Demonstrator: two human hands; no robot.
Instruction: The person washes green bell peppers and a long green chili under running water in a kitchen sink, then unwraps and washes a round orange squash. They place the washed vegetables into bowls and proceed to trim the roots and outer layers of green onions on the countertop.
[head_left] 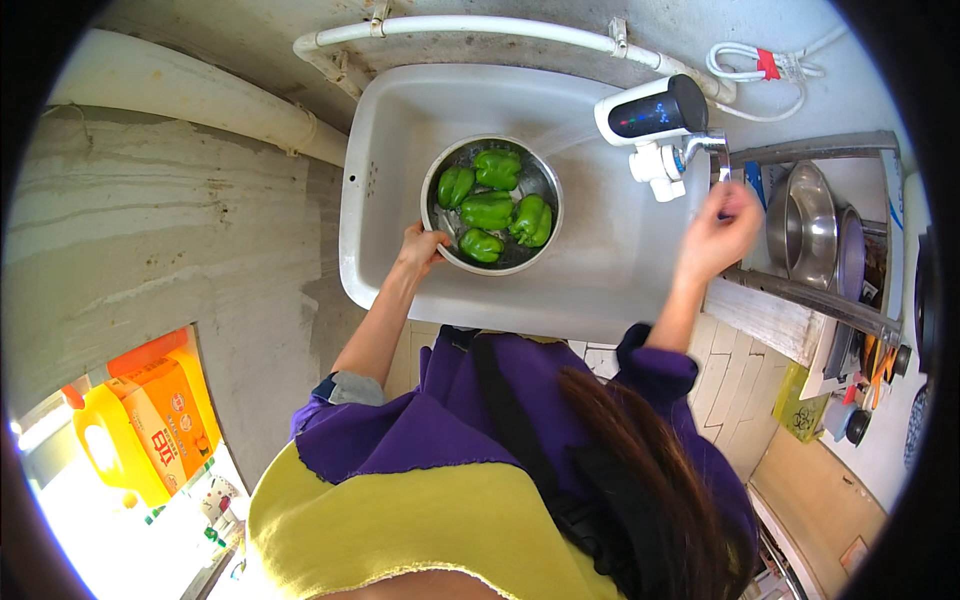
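A round steel bowl rests in the left half of the grey-white sink, holding several green bell peppers. My left hand is closed on the bowl's lower-left rim, thumb over the edge. On the right, a white faucet with a black display reaches over the sink. Its chrome handle bends down toward me. My right hand, a little blurred, has its fingers curled at the lower end of that handle. Faint pale streaks show between the faucet and the bowl; whether they are running water is unclear.
The sink has a raised rim all round. A white pipe runs along the wall behind it. At right, a shelf holds steel basins. A yellow jug and an orange box stand at lower left.
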